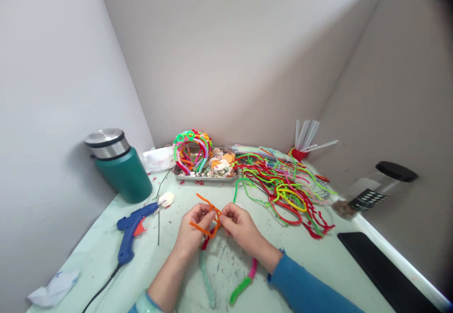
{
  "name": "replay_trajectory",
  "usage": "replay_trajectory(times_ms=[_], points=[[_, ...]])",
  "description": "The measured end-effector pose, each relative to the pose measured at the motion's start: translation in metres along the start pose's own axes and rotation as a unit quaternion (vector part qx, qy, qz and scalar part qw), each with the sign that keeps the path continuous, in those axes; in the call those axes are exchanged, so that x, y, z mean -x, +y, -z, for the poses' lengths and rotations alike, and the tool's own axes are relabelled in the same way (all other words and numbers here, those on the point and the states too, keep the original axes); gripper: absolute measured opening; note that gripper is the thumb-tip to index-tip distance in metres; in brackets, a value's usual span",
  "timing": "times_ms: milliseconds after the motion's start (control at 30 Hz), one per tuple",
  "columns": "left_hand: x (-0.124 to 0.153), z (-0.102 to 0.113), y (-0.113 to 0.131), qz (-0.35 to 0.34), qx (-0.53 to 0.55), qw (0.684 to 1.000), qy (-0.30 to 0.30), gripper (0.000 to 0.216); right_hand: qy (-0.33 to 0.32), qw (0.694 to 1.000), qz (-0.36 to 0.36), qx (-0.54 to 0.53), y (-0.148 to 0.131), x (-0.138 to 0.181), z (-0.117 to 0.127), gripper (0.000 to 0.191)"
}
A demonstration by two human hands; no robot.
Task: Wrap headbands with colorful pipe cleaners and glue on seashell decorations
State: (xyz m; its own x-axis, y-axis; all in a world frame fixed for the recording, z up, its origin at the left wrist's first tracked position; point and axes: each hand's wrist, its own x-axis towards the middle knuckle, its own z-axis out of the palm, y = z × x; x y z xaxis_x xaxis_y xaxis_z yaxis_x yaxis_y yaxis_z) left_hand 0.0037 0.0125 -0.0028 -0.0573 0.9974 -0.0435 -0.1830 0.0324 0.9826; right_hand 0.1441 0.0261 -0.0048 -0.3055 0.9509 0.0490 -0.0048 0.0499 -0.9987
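An orange pipe cleaner (201, 229) is bent into loops with loose ends pointing up and left. My left hand (193, 228) pinches it from the left. The fingers of my right hand (242, 226) are closed on its right side. Below the hands, a headband wrapped in fuzzy pipe cleaner shows a pale green end (207, 280) on the left and a bright green end (240, 292), with pink above it, on the right. A dark red part sits just under the orange one. The headband's middle is hidden behind my hands.
A blue glue gun (132, 230) lies at left, its nozzle by a whitish disc (166, 199). Behind stand a green bottle (123, 171), a metal tray (208, 178) and finished headbands (191, 150). Tangled pipe cleaners (283, 190), a jar (377, 190) and a black phone-like slab (385, 270) are right.
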Motion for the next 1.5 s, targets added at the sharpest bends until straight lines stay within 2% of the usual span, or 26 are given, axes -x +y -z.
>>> replay_trajectory(times_ms=[333, 533, 767, 900, 1033, 1133, 1333, 1400, 1500], points=[[-0.001, 0.003, -0.004, 0.008, 0.070, 0.997, -0.022, 0.024, -0.008, 0.998, -0.044, -0.039, 0.002, -0.004, 0.002, 0.009], [0.002, 0.004, -0.003, 0.030, 0.105, 0.993, -0.049, 0.020, -0.014, 1.000, -0.001, -0.016, 0.007, -0.003, 0.003, 0.009], [0.000, 0.003, -0.005, 0.039, 0.029, 0.998, -0.033, 0.025, 0.017, 0.997, 0.064, 0.050, 0.005, 0.000, 0.004, 0.011], [0.000, 0.001, -0.006, 0.031, 0.055, 0.998, -0.017, 0.027, 0.018, 0.988, 0.096, 0.120, 0.002, 0.002, 0.004, 0.009], [-0.001, 0.004, -0.004, 0.040, 0.103, 0.994, 0.010, 0.025, -0.011, 0.978, 0.146, 0.150, -0.001, 0.005, 0.003, 0.006], [-0.003, 0.007, -0.002, 0.041, 0.126, 0.991, 0.031, 0.024, -0.021, 0.980, 0.161, 0.118, 0.000, 0.006, 0.003, 0.006], [-0.003, 0.002, 0.001, 0.049, 0.200, 0.978, 0.027, 0.022, 0.000, 0.990, 0.141, -0.028, 0.004, 0.004, 0.002, 0.010], [0.000, 0.001, 0.003, 0.065, 0.222, 0.973, 0.011, 0.021, 0.003, 0.990, 0.119, -0.073, 0.003, 0.003, 0.002, 0.011], [0.003, 0.000, 0.005, 0.073, 0.246, 0.966, -0.017, 0.022, 0.006, 0.987, 0.047, -0.156, 0.001, 0.001, 0.003, 0.014]])
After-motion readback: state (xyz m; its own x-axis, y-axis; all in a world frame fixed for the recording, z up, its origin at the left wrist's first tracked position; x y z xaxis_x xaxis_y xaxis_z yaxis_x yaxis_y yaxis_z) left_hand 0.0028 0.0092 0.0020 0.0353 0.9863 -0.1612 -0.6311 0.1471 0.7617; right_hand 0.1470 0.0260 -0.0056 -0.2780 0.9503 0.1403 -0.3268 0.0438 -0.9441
